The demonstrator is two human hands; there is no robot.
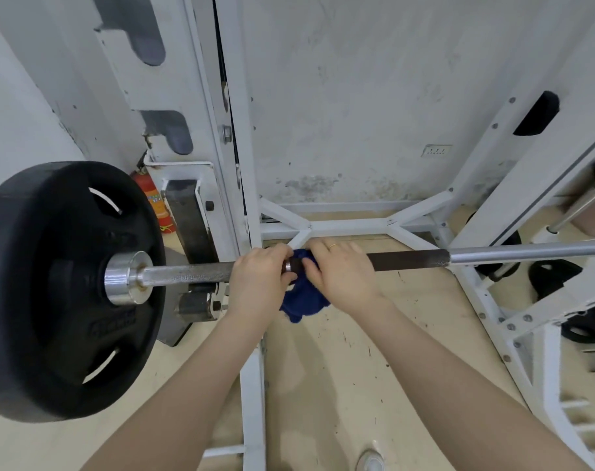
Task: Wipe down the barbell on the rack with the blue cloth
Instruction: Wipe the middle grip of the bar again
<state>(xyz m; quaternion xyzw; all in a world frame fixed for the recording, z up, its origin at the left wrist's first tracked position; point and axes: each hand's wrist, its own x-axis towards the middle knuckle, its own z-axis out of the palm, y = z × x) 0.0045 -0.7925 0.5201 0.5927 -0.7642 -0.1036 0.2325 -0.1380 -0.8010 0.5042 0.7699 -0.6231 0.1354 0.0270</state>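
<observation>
**Both hands on the bar, blue cloth bunched between them**

The barbell [194,271] lies level across the white rack [236,185], running from the left edge of the view to the right. Its left end carries a black weight plate [61,287] with a shiny steel collar [127,282] at the hub. The bar looks rough and grey near the collar, dark brown just right of the hands, and smooth silver further right.

The left hand [258,283] curls round the bar from above, close to the rack's upright post, its fingers wrapped over the top and its thumb underneath. The right hand [343,271] sits just beside it on the bar, fingers curled down over the blue cloth [304,297]; a thin ring shows on one finger. The cloth is gathered on the bar in the narrow space between the two hands and under the right palm, and a loose fold hangs below the bar. A short stretch of bare bar shows between the hands, just beside the cloth.

Both forearms reach in from the bottom of the view. Behind the plate a red fire extinguisher [151,198] stands on the floor by the rack. A scuffed white wall [357,96] carries a small socket [437,151]. More black plates [554,277] rest low on the right side of the rack, over a pale floor [340,368].
</observation>
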